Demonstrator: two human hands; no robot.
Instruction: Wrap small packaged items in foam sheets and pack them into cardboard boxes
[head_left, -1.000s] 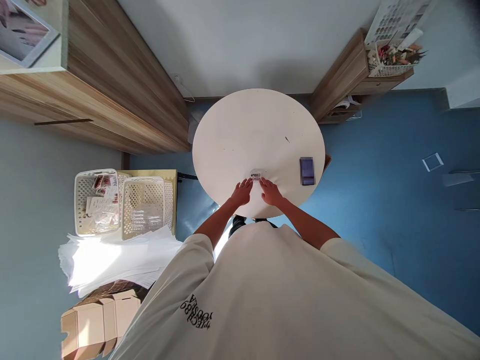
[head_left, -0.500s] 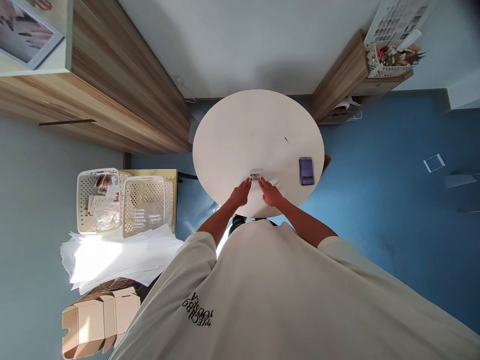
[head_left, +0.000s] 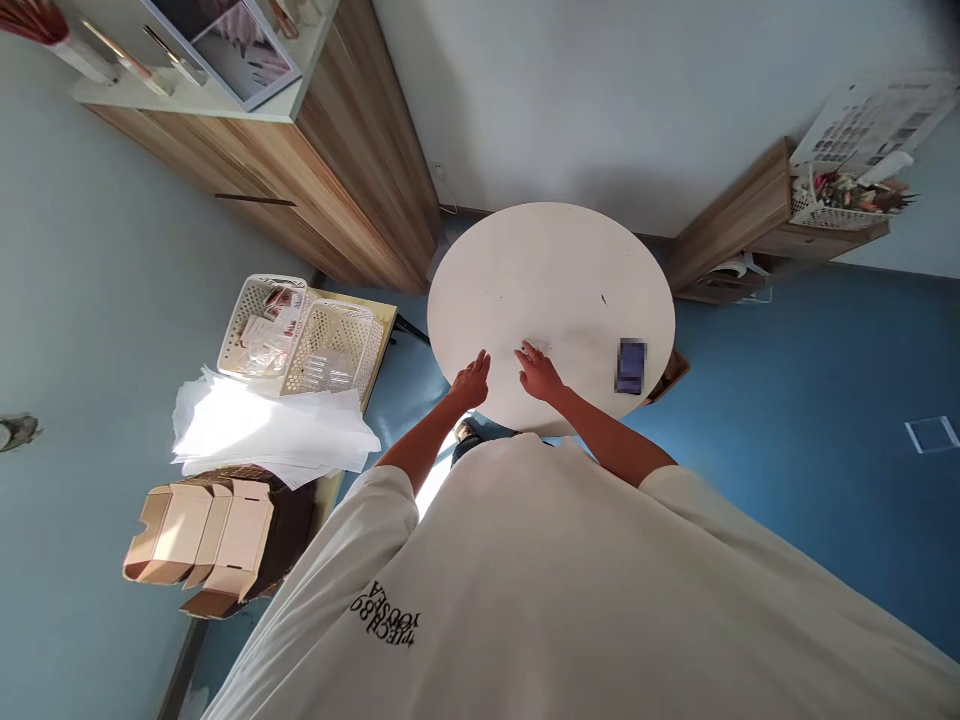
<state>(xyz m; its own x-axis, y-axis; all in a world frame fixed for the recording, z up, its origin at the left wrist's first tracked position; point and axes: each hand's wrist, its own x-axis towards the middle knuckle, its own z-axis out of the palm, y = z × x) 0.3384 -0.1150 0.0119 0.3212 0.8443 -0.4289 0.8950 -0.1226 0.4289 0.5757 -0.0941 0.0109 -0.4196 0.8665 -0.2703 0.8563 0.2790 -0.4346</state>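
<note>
Fingers and their surroundings, seen from the head. The right hand's (head_left: 538, 375) fingers are slightly parted, their tips at a small clear packet (head_left: 543, 346); whether they pinch it cannot be told. The left hand's (head_left: 471, 382) fingers are extended and close together, pointing away from the body, with nothing visible in their grasp. The packet lies on the round tabletop (head_left: 540, 260), nearer the near edge than the far one and partly hidden by the right hand. Toward the right edge lies a dark blue object (head_left: 631, 366), its details blurred. Beyond the left edge, a low stand (head_left: 384, 318) bears two white baskets (head_left: 251, 300) holding clear items. Nearer the body are white sheets (head_left: 255, 425), and beside them an open cardboard box (head_left: 240, 530).
</note>
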